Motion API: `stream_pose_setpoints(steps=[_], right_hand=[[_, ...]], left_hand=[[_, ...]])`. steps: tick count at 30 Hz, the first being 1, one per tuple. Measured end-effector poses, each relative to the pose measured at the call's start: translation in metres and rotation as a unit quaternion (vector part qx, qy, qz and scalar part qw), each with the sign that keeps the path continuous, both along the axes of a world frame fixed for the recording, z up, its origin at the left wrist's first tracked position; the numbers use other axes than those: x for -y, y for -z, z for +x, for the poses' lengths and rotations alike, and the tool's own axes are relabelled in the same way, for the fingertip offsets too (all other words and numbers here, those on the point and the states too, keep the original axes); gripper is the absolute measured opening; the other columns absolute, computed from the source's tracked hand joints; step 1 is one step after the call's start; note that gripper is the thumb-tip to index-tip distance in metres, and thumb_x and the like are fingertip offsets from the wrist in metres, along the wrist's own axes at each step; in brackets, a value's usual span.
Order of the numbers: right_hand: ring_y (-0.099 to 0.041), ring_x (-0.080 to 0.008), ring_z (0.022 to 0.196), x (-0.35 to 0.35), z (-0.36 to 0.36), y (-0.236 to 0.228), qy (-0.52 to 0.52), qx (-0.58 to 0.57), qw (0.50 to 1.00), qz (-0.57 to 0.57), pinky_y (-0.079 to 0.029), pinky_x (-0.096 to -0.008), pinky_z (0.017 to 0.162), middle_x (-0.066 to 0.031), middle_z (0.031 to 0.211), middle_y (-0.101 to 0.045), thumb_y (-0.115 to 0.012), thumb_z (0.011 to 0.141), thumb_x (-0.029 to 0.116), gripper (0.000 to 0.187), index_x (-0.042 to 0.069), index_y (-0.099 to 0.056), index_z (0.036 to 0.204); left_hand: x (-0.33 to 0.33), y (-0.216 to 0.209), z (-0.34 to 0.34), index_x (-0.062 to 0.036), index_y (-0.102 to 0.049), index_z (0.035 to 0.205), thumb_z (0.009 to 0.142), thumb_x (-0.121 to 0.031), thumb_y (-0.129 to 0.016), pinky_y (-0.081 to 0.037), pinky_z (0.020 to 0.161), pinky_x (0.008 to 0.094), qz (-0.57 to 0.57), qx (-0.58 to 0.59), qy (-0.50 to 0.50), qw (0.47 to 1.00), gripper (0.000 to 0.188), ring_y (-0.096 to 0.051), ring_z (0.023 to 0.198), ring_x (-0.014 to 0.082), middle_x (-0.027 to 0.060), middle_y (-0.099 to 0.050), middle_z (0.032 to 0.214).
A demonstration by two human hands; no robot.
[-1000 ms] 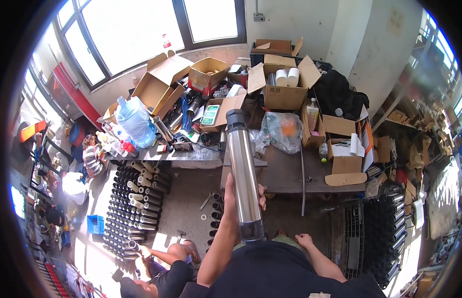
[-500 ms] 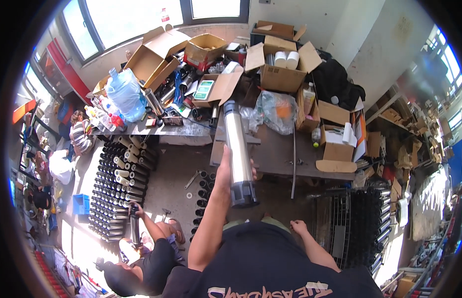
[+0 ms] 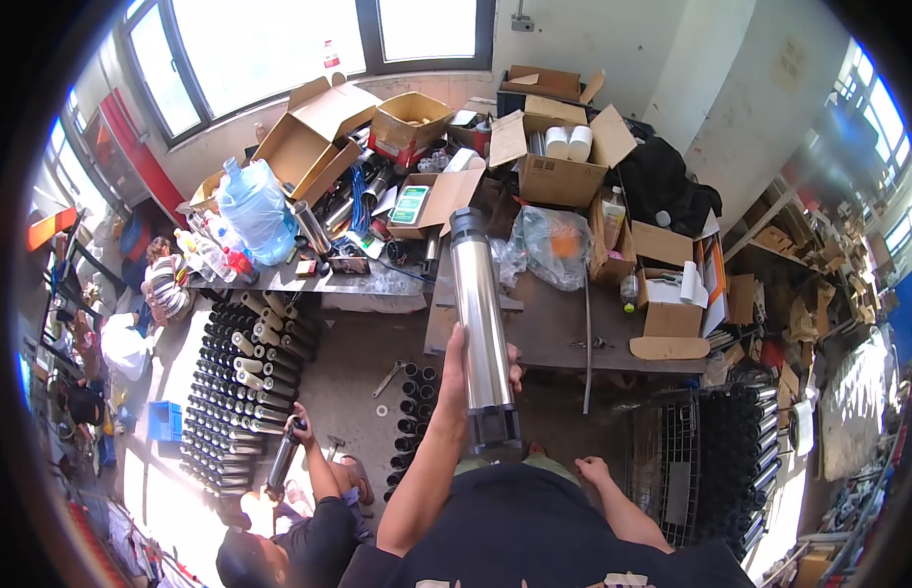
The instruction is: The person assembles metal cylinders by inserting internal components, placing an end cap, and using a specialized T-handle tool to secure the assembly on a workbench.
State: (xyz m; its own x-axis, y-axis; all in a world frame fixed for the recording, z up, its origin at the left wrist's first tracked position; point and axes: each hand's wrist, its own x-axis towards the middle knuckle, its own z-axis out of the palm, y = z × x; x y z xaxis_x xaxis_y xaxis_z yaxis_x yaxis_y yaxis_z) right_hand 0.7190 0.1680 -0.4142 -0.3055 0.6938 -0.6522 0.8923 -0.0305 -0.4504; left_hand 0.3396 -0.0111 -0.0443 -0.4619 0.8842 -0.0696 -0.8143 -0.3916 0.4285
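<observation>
My left hand [image 3: 457,377] is wrapped round a shiny metal cylinder [image 3: 482,328] with black end caps. The cylinder stands nearly upright in front of my body, its slotted black cap towards me and its smooth black end towards the table [image 3: 564,328]. My thumb shows on its left side and my fingertips on its right. Low at my right side hangs my right hand [image 3: 593,469], fingers loosely apart, with nothing visible in it and touching nothing I can see.
Cardboard boxes [image 3: 564,181], a large plastic water bottle [image 3: 252,211] and a clear plastic bag [image 3: 551,245] crowd the tables. At lower left a co-worker [image 3: 319,529] holds a black cylinder beside rows of upright cylinders [image 3: 231,392]. A wire rack [image 3: 678,470] stands right.
The metal cylinder and my left hand have come slightly lower and to the right in the picture. The whole view has shifted a little. The co-worker's black cylinder now tilts more.
</observation>
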Motion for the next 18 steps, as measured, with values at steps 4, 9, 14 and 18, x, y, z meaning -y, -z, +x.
stream_pose_setpoints(steps=[4, 9, 14, 18], right_hand=[[-0.069, -0.0164, 0.069, -0.006, -0.002, -0.001, 0.007, -0.003, 1.0, 0.019, -0.055, -0.0319, 0.066, -0.0073, 0.079, -0.074, -0.069, 0.091, 0.037, 0.034, 0.003, -0.075, 0.091], [-0.07, -0.0147, 0.072, -0.001, -0.015, -0.01, -0.013, -0.009, 1.0, 0.026, -0.055, -0.0307, 0.069, -0.0078, 0.08, -0.074, -0.069, 0.091, 0.037, 0.035, 0.003, -0.075, 0.094], [-0.069, -0.0139, 0.072, 0.02, -0.016, -0.019, 0.042, -0.031, 0.999, -0.011, -0.054, -0.0309, 0.068, -0.0074, 0.081, -0.074, -0.068, 0.093, 0.035, 0.034, 0.002, -0.074, 0.097], [-0.067, -0.0132, 0.069, 0.042, 0.003, -0.035, 0.022, -0.029, 0.999, 0.041, -0.053, -0.0308, 0.065, -0.0062, 0.08, -0.073, -0.067, 0.094, 0.036, 0.034, 0.002, -0.073, 0.095]], left_hand=[[-0.003, 0.001, 0.005, -0.0079, -0.051, 0.127, 0.096, -0.071, -0.038, -0.054, 0.064, 0.0411, 0.064, 0.058, 0.028, 0.996, 0.071, -0.059, 0.071, 0.0255, 0.0137, -0.056, 0.096], [-0.001, -0.019, 0.005, -0.0048, -0.05, 0.117, 0.098, -0.068, -0.034, -0.057, 0.062, 0.0386, 0.0, -0.005, 0.013, 1.0, 0.068, -0.064, 0.07, 0.0233, 0.0125, -0.061, 0.09], [0.011, -0.045, -0.002, -0.0019, -0.054, 0.114, 0.101, -0.058, -0.045, -0.059, 0.062, 0.0364, -0.152, -0.139, -0.018, 0.978, 0.059, -0.067, 0.065, 0.0245, 0.0144, -0.065, 0.086], [0.015, -0.053, 0.002, -0.0046, -0.045, 0.123, 0.101, -0.047, -0.053, -0.058, 0.06, 0.0358, -0.12, -0.229, -0.03, 0.966, 0.048, -0.067, 0.066, 0.0237, 0.014, -0.063, 0.086]])
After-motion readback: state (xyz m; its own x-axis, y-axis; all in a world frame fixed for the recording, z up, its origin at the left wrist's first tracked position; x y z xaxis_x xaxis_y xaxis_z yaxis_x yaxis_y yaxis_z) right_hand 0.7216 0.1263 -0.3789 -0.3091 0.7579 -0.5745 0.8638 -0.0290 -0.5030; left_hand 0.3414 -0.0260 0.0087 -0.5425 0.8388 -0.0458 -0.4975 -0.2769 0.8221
